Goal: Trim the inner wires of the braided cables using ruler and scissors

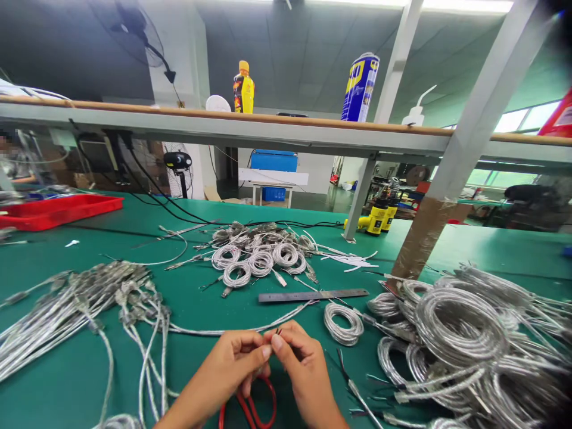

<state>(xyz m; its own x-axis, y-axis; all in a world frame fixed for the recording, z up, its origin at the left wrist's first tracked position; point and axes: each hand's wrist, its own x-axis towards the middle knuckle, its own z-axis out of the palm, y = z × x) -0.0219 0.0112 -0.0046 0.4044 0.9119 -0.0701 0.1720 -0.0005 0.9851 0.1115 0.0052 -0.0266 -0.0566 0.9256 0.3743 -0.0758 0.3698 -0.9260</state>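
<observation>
My left hand and my right hand meet at the front middle of the green table, both closed in a pinch. Dark thin wire ends poke out between the fingertips. The fingers hide the rest of these wires. Red looped handles, like those of scissors, show just below my left hand; whether its curled fingers hold them I cannot tell. Behind my hands a clear-jacketed silver cable runs across the table. To the right of my right hand lies one coiled cable.
A steel ruler lies beyond my hands, before a heap of small coiled cables. Straight cables are bunched at left; a large coil pile fills the right. A red tray, shelf post and yellow tools stand farther back.
</observation>
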